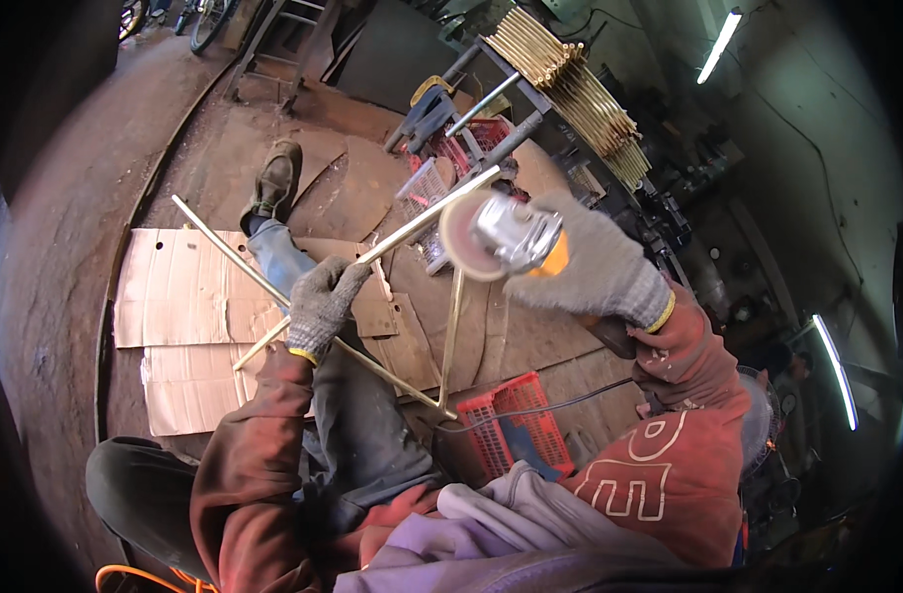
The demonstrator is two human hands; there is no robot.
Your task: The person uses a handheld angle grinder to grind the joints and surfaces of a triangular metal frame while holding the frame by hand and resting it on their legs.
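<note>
My left hand (325,301), in a grey knit glove, is wrapped round a pale metal tube frame (412,227). One tube slants up and to the right from this hand; others cross below it and meet at a corner near the red crate. In my gloved right hand (600,262) is an angle grinder (522,235) with a silver head and a yellow body. Its round disc (463,237) faces the slanting tube and lies close to its upper part; whether they touch I cannot tell. The glove hides most of the grinder's body.
Flattened cardboard (189,296) covers the floor at left. A red plastic crate (525,420) stands near my legs, with a dark cable beside it. Bundled metal tubes (580,94) rest on a rack at the back right. A ladder (283,49) stands at the back.
</note>
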